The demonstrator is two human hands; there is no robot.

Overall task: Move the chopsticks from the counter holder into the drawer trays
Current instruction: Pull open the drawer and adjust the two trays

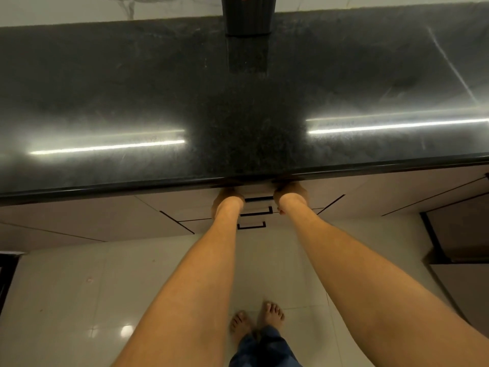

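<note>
A black ribbed holder stands at the back of the dark granite counter; its top is cut off by the frame, and no chopsticks show. Below the counter's front edge is a stack of drawers with black bar handles, all looking closed. My left hand and my right hand reach up under the overhang, one on each side of the top drawer handle. The counter edge hides the fingers of both hands, so I cannot see what they hold. The drawer trays are out of sight.
Two more drawer handles sit below the top one. Beige cabinet doors flank the drawers. A dark-framed unit stands at the right. My bare feet are on the glossy tiled floor.
</note>
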